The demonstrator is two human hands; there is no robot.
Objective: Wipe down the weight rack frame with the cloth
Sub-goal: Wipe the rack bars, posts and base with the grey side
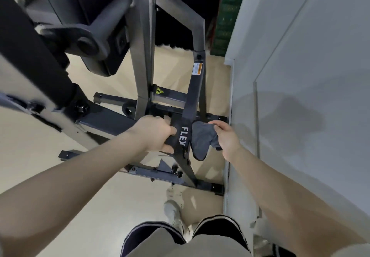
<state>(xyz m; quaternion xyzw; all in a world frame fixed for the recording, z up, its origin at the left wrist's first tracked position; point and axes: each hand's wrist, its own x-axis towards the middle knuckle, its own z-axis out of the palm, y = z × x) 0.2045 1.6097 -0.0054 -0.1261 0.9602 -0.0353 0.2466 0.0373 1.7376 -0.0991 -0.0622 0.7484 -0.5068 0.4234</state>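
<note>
The left hand (158, 134) reaches forward, fingers clamped around the dark metal weight rack frame (183, 136); the right hand (226, 136) pinches the grey cloth (202, 140) against the frame's right side.

Support surface is a pale beige floor (96, 212), smooth and slightly glossy, filling the lower-left and centre of the frame and running up to a white wall (300, 76) along the right edge. Resting directly on it: the dark metal base bars of the weight rack frame (140, 173), with black end caps at centre left and lower centre right, one cap sitting just beside the wall. Also on the floor at lower centre is the person's light-coloured shoe (172, 212), near the closest base bar.
</note>
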